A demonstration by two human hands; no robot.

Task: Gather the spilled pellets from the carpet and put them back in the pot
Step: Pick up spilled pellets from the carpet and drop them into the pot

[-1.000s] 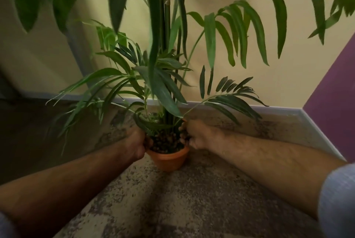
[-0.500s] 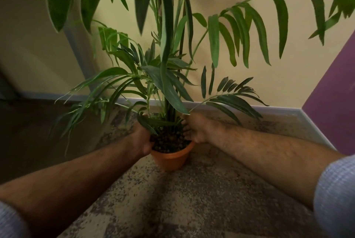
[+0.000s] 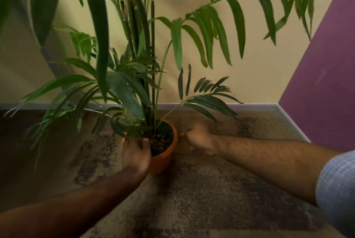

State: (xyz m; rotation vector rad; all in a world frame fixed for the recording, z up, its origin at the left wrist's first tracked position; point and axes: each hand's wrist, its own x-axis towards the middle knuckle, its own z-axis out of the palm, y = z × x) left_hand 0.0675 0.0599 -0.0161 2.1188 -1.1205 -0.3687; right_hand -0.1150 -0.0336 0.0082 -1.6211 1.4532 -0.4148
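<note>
An orange pot (image 3: 166,156) with a tall palm plant (image 3: 148,76) stands on the mottled carpet (image 3: 201,189) near the wall. Dark brown pellets (image 3: 160,142) fill the pot around the stems. My left hand (image 3: 136,156) grips the pot's near left rim, thumb over the edge. My right hand (image 3: 198,137) rests on the carpet just right of the pot, apart from it, fingers curled down; the frame is blurred and I cannot see what lies under them. Loose pellets on the carpet cannot be made out against its pattern.
A grey skirting board (image 3: 211,106) runs along the beige wall (image 3: 249,76) behind the pot. A purple wall (image 3: 326,84) closes the right side. Long fronds (image 3: 221,101) hang over the carpet above my right hand.
My right hand has left the pot's rim and moved right, down onto the carpet. The left hand has slid round to the pot's near side. The view has shifted right.
</note>
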